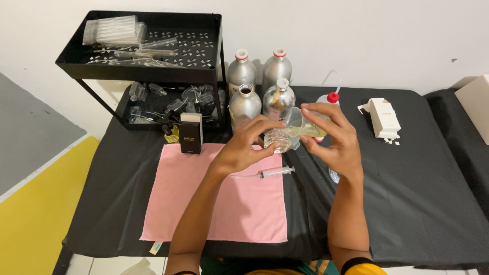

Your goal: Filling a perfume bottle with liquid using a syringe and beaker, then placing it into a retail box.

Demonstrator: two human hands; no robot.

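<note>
Carefully now: right hand (333,140) clasping tilted plastic cup (300,125); left hand (244,147) pinching small glass bottle (278,140); likely fragile, slippery; best gripped around body.

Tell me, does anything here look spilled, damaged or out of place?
No spill shows. One metal bottle stands uncapped, unlike the other three. Small white scraps lie loose beside the white box. The syringe lies askew, half off the pink cloth.
</note>
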